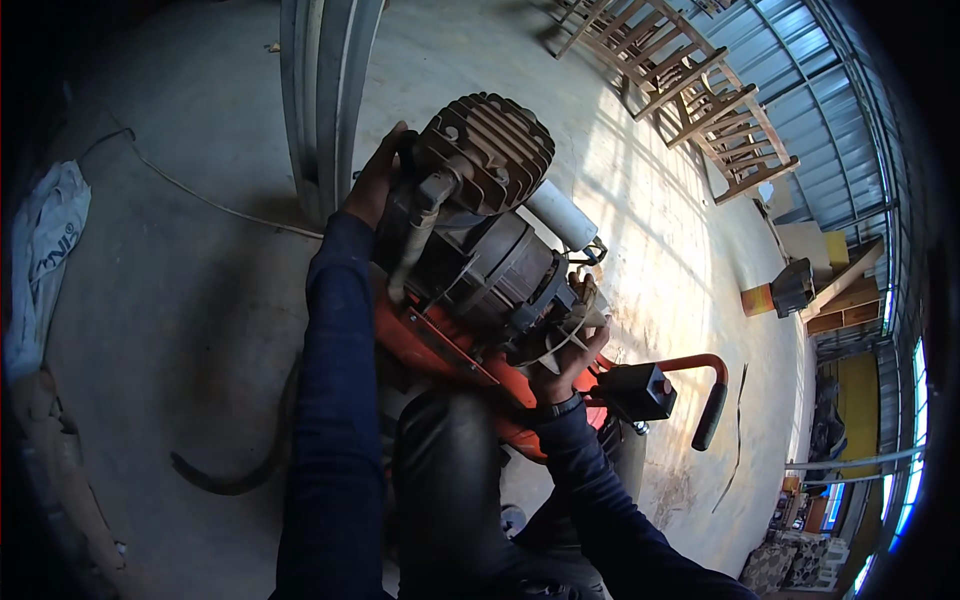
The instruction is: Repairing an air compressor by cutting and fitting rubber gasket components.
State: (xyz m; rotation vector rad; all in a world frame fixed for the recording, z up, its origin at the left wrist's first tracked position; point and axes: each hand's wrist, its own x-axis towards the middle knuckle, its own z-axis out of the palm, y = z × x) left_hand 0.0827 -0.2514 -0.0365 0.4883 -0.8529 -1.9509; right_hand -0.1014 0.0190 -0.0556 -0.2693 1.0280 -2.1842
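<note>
An air compressor with an orange tank stands before me, tilted in the view. A dark finned cylinder head tops it, and a grey motor sits beside that. My left hand is closed against the left side of the compressor by the head; its fingertips are partly hidden. At the motor's near right end, my right hand has its fingers closed round a pale, bladed part like a cooling fan. Thin wires run close to those fingers. A thick pipe bends down from the head to the tank.
A black box and an orange handle with a black grip stick out at right. Left lie a cable, a black hose and a white sack. A metal post stands behind; wooden frames lie far right.
</note>
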